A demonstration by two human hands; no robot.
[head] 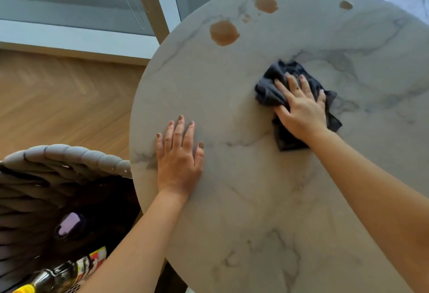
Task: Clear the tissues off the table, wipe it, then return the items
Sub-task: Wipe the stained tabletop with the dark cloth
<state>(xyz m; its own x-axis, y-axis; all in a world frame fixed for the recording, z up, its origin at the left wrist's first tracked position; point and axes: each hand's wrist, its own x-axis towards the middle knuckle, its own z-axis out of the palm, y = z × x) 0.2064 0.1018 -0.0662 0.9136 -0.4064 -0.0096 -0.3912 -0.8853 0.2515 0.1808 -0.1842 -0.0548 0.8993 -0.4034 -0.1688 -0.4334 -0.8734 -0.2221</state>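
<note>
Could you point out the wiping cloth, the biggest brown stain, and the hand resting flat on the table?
dark cloth (269, 93), head view, bare left fold.
largest brown stain (224, 33), head view, its middle.
left hand (180, 155), head view, back of the hand.

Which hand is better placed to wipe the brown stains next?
Probably the right hand: it already presses the dark cloth, nearer the stains. The left hand lies flat on the table, without cloth.

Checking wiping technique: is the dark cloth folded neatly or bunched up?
Bunched up: the dark cloth lies crumpled in uneven folds on the table, with the right hand pressing flat on it.
</note>
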